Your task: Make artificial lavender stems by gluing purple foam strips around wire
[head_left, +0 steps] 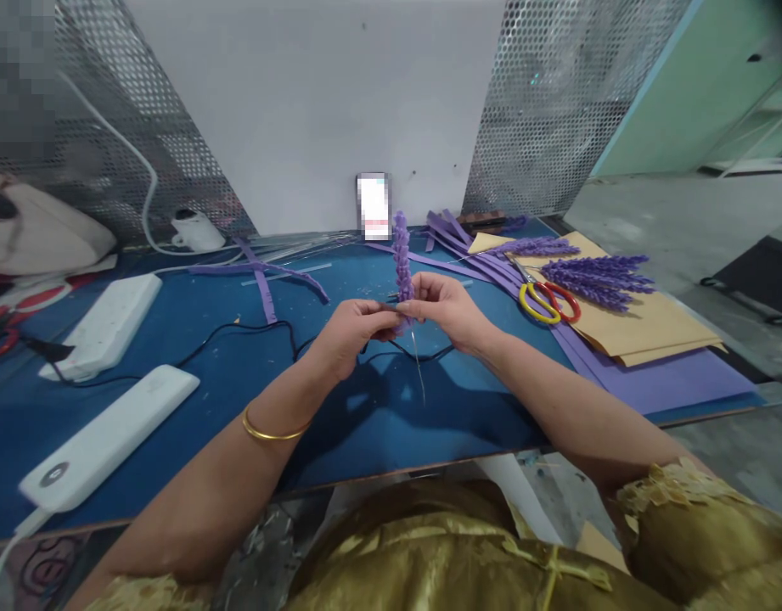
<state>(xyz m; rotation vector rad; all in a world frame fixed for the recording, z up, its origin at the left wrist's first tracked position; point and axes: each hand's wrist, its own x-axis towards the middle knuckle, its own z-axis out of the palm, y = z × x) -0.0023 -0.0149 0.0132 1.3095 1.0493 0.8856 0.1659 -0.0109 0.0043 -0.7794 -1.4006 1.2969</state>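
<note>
Upright between my hands stands a purple paper lavender flower (402,255), its thin wire stem (419,373) hanging down below my fingers. My left hand (365,327) is closed, thumb and fingers pinching the lower end of the flower from the left. From the right, my right hand (442,307) pinches the same lower part, with its fingertips almost meeting those of the left. A small dark strip shows by the fingertips; I cannot make out what it is. Fingers partly cover the flower's base.
Finished purple flowers (598,280) and scissors (547,303) with yellow and red handles lie on brown paper (645,331) at the right. Purple strips (263,293) lie left of centre. A phone (374,206) leans at the back. White power strips (110,437) and cables occupy the left.
</note>
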